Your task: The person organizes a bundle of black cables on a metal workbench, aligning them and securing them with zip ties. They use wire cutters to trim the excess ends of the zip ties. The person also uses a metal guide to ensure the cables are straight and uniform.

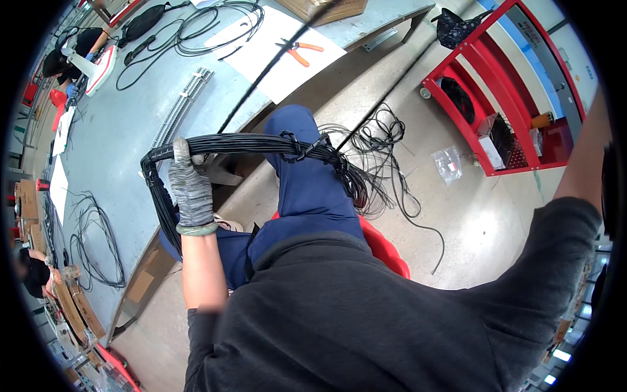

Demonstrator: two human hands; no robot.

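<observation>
Our left hand (191, 189), gloved, clamped on black cable bundle (248, 144) over lap, beside tabletop (117, 124). Right hand out of view, arm raised. Risk: loose strands (379, 176) trailing on floor may snag or tangle.

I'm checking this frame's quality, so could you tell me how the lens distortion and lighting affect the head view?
Head view: fisheye bends the table edge and red cart, with a black rim around the picture; lighting is even, without harsh glare; the left hand and black cable bundle are sharp; the right arm runs off the frame.
</observation>
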